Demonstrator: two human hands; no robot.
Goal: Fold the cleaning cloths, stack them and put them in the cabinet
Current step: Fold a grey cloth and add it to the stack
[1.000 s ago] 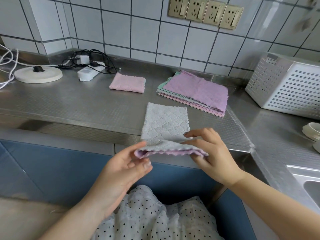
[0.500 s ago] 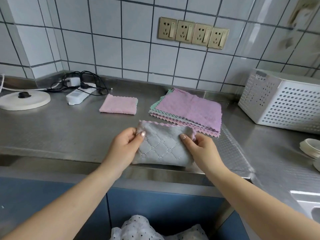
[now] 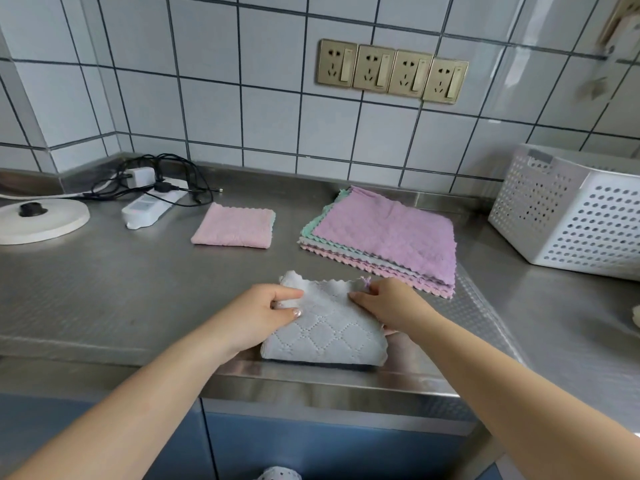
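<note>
Broadly, the brushed steel counter (image 3: pixel 104 299) carries everything: a stack of unfolded pink, grey and green scalloped cloths (image 3: pixel 384 237) at the back right, a folded pink cloth (image 3: pixel 233 226) to its left, and the folded grey quilted cloth (image 3: pixel 325 327) at the front edge. Its long axis runs left to right, fold toward the person, scalloped edges away. The left hand (image 3: pixel 266 315) and right hand (image 3: pixel 388 303) pinch its far corners. The near fold overhangs slightly, so letting go carelessly could probably let it slip off or spring open.

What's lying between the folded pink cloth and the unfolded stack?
Nothing: the head view shows bare steel counter between the folded pink cloth and the unfolded stack.
</note>
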